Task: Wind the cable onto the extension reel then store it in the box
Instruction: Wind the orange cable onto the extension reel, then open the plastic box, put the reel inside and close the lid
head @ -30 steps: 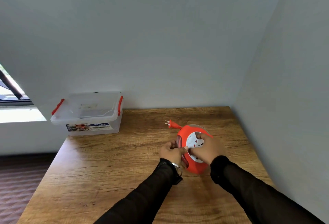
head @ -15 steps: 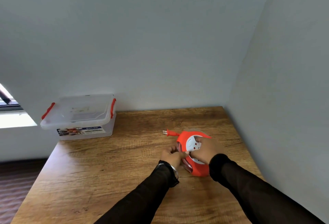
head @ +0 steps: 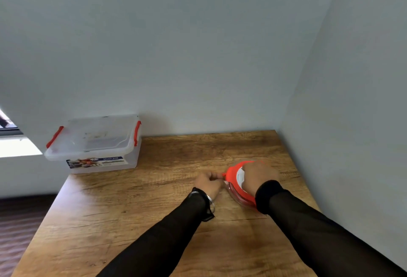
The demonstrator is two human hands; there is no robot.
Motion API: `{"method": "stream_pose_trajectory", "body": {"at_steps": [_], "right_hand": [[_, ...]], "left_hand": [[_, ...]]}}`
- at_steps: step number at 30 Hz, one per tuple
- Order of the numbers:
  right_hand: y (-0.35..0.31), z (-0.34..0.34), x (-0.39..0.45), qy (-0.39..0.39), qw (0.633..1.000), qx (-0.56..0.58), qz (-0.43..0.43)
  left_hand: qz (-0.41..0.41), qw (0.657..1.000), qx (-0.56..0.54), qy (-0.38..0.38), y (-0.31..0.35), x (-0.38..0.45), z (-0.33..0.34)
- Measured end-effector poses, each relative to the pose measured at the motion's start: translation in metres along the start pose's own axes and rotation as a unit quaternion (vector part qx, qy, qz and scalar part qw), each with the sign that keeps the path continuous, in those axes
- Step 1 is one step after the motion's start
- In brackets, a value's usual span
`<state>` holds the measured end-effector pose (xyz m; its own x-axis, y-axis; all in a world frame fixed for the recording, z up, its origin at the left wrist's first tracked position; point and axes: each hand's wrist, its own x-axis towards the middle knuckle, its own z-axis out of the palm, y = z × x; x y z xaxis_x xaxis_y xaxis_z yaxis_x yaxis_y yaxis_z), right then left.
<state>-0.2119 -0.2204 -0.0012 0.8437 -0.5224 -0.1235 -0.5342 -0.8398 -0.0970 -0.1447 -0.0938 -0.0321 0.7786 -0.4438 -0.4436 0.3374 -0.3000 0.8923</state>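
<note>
On the wooden table [head: 136, 221], near its right side, I see the orange reel [head: 234, 174] tilted on its edge, with its white socket face [head: 240, 176] turned toward the left and up. My right hand [head: 259, 176] lies over the top of the reel and covers most of that white face; the fingers are curled down over the far side of the housing and grip it, though I cannot see the fingertips themselves. My left hand [head: 209, 182] sits just beside the reel on its left, knuckles up, fingers curled together and pinching the orange plug [head: 223, 175], of which only a small tip shows between the fingers and the reel's rim. I cannot tell how much of the cable is wound, since the reel's groove is mostly hidden; a dark reddish band shows under the clear lower rim [head: 239, 198]. Both arms wear black sleeves [head: 308, 228], and a thin metal bracelet [head: 210, 199] sits at the left wrist.

Well apart from the reel, at the table's far left corner against the wall [head: 198, 56], stands the clear plastic box [head: 97, 144]. Its lid is on, with red clips [head: 137, 132] at both ends and a printed label [head: 97, 162] on the front side. Beyond the table's left edge I see dark floor [head: 19, 221] and a bright strip of window [head: 15, 146].
</note>
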Motion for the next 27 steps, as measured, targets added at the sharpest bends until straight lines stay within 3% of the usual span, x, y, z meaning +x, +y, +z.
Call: {"method": "stream_pose_trajectory", "body": {"at_steps": [6,13,16,18,23,27], "right_hand": [[-0.084,-0.030,0.021,0.075,0.991,0.002,-0.113],[-0.218,-0.029,0.058,0.129,0.960,0.107,-0.224],[-0.269,-0.023,0.085,0.114,0.963,0.113,-0.217],[-0.299,-0.019,0.107,0.084,0.970,0.126,-0.193],[-0.322,0.000,0.132,-0.017,0.973,0.188,-0.134],[-0.307,0.020,0.102,0.060,0.961,0.256,-0.083]], "left_hand": [[0.150,0.976,0.086,0.129,0.041,0.019,-0.082],[0.233,0.913,0.199,0.267,0.076,0.044,-0.246],[0.210,0.878,0.266,0.338,0.082,0.061,-0.311],[0.154,0.871,0.301,0.357,0.085,0.077,-0.351],[-0.014,0.886,0.367,0.284,0.078,0.107,-0.402],[0.011,0.863,0.433,0.258,0.063,0.099,-0.397]]}}
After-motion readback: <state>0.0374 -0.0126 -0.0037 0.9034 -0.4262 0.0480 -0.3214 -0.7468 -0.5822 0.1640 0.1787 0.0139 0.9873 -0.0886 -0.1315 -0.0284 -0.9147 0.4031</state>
